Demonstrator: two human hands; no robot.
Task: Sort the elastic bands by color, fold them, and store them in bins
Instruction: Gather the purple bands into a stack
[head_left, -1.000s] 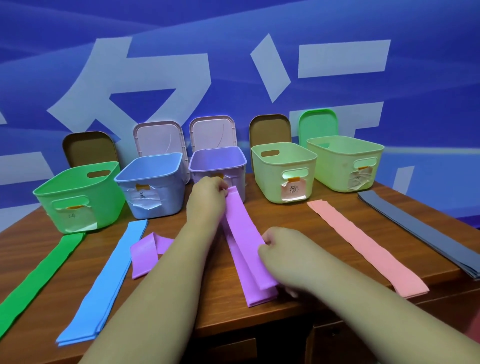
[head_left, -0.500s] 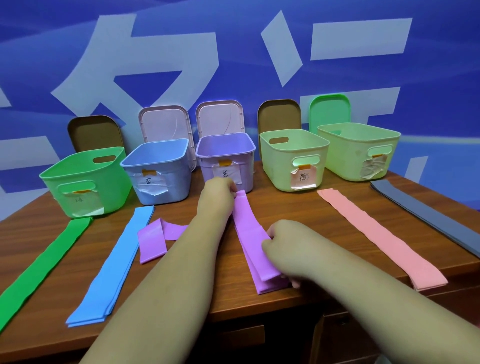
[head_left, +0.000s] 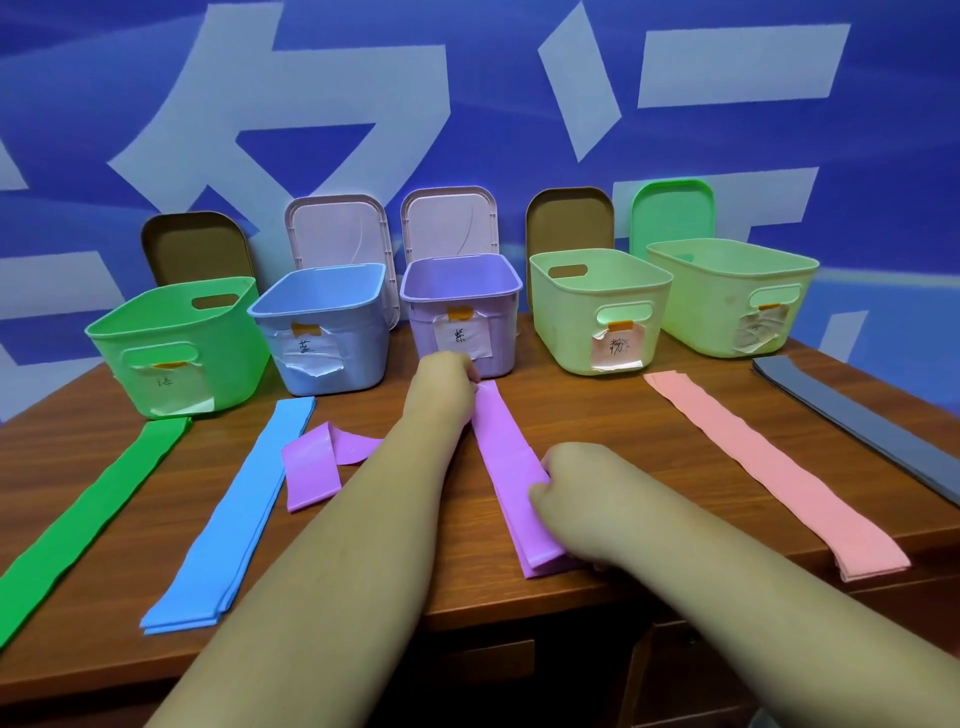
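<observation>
Both hands are on the long purple band (head_left: 506, 460), which lies flat on the wooden table (head_left: 597, 415) in front of the purple bin (head_left: 498, 338). The left hand (head_left: 441, 387) pinches the band's far end with curled fingertips, just short of that bin. The right hand (head_left: 576, 488) grips the band's right edge nearer the table's front, fingers curled in against the thumb.

A second purple band (head_left: 311, 467), already folded over, sits left of the left forearm, touching the blue bands (head_left: 234, 519). A green band (head_left: 88, 514) lies further left; pink bands (head_left: 769, 473) and grey bands (head_left: 857, 421) lie to the right.

5 bins stand in a row at the back: green (head_left: 171, 364), blue (head_left: 322, 358), purple, then 2 pale green ones (head_left: 576, 332) (head_left: 722, 306) (each with a paper label taped on). Lids (head_left: 337, 234) lean upright behind them.
</observation>
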